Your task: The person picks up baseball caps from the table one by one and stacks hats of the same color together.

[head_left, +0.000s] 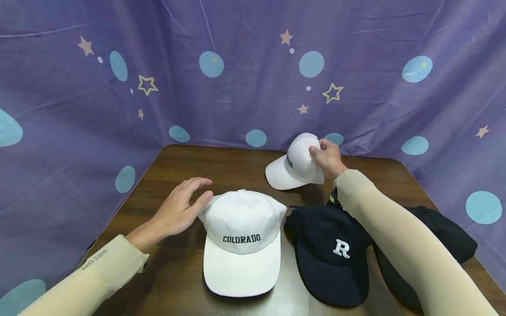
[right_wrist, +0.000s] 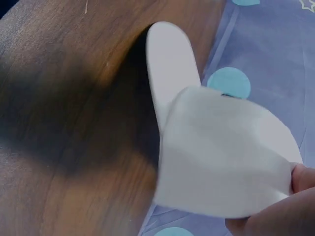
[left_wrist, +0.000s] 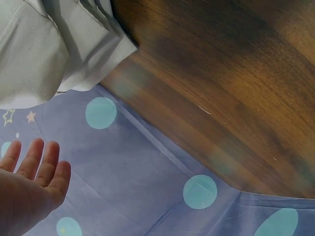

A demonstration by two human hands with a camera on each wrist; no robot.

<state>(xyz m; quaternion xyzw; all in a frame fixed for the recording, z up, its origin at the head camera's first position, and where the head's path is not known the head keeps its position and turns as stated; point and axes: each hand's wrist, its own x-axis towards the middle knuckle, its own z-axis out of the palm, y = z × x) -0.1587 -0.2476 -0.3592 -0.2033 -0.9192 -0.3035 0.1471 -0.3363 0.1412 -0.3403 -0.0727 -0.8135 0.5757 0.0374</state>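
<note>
My right hand (head_left: pixel 329 157) pinches the back of a white cap (head_left: pixel 303 153) over the far part of the table, its brim pointing left and toward me. In the right wrist view that cap (right_wrist: pixel 226 152) shows its side, with the thumb and fingers at its rear edge. A second white cap (head_left: pixel 241 224), lettered COLORADO, lies nearer with its brim toward me. Beside its left crown is my left hand (head_left: pixel 179 208), fingers extended and holding nothing. The left wrist view has this hand (left_wrist: pixel 37 182) at the lower left and pale cap fabric (left_wrist: pixel 34 54) above.
A black cap (head_left: pixel 330 259) with a white R sits right of the near white cap. Another black cap (head_left: pixel 446 232) lies farther right, partly behind my right sleeve (head_left: pixel 399 237). The wooden table (head_left: pixel 189 162) ends at a purple patterned curtain (head_left: pixel 253 87).
</note>
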